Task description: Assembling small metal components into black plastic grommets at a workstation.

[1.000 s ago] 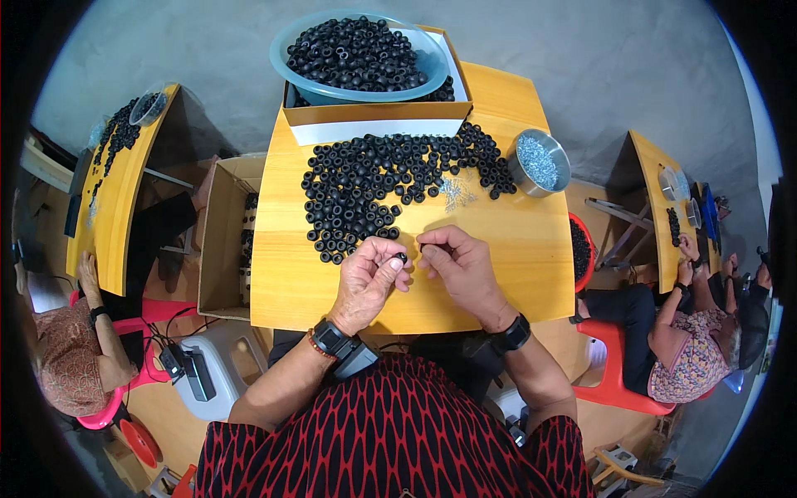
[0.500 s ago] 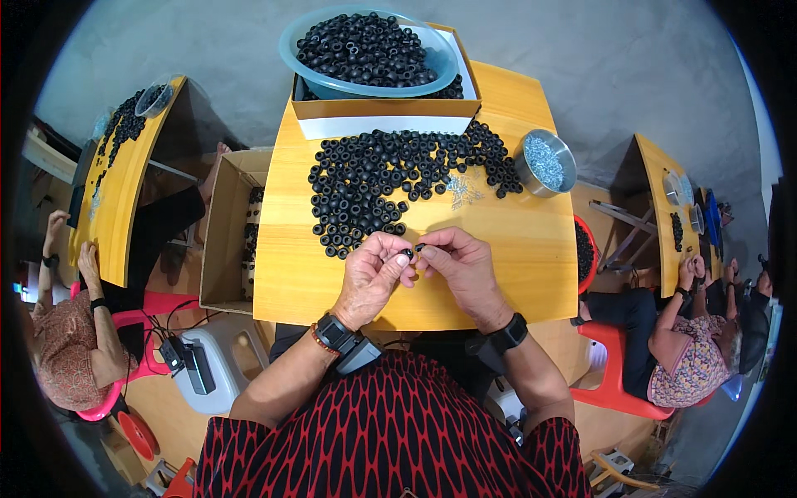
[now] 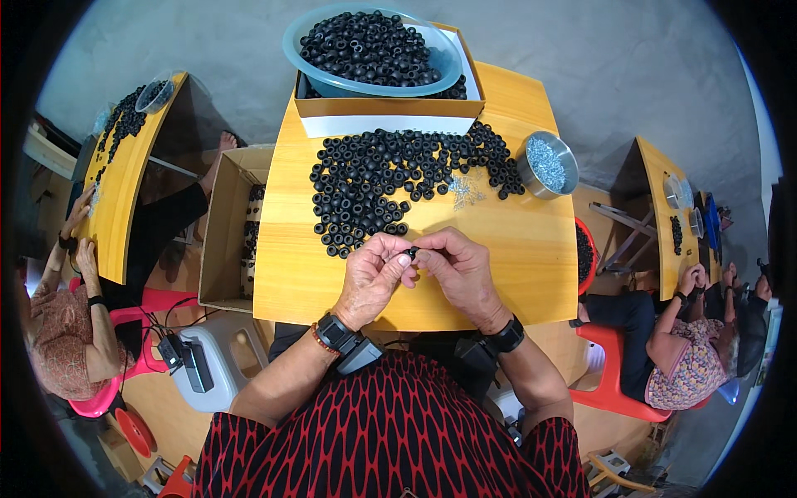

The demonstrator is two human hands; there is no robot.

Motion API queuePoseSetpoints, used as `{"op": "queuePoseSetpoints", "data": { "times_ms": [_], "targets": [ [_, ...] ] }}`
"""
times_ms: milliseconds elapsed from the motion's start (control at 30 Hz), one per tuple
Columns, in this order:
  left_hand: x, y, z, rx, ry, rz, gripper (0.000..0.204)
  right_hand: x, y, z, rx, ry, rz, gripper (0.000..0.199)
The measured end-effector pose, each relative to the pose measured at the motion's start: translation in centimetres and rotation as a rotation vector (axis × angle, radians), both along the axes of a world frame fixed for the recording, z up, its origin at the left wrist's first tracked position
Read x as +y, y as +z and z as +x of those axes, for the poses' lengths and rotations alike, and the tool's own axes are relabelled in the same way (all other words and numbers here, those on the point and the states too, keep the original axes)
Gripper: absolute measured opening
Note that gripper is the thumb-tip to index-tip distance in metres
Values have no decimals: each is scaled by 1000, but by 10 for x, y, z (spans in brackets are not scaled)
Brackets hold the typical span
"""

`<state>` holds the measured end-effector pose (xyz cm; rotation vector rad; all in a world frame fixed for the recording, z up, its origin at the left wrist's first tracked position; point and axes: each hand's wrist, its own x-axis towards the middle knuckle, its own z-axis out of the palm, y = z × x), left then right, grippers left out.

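Over the near middle of the wooden table (image 3: 515, 249), my two hands meet at the fingertips. My left hand (image 3: 374, 278) pinches a small black round part (image 3: 411, 251) between thumb and fingers. Against the same part, the thumb and fingertips of my right hand (image 3: 455, 270) are pressed together; whether they hold a second piece is hidden. Just beyond lies a wide spread of black, hollow round parts (image 3: 357, 199). A small heap of thin silvery pins or screws (image 3: 465, 191) lies at its right side.
A blue basin (image 3: 290, 50) full of black parts rests in a cardboard box (image 3: 398, 124) at the back. A metal bowl (image 3: 564, 184) of silvery pieces stands at right. Left of the table is a large carton (image 3: 220, 249). People work at side tables (image 3: 137, 191).
My right hand has moved slightly left, and the black piece at its fingertips has come together with the one in my left. The person at left has reached farther onto their table.
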<state>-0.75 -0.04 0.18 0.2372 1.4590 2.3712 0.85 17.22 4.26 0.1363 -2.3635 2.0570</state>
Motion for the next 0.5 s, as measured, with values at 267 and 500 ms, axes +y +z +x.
{"op": "queuePoseSetpoints", "data": {
  "times_ms": [267, 500],
  "targets": [
    [0, 1, 2, -17, 11, 16, 10, -2, 7, 0, 78, -1, 129, 9],
    [0, -1, 2, -4, 21, 2, 8, -3, 8, -1, 89, 8, 159, 12]
  ]
}}
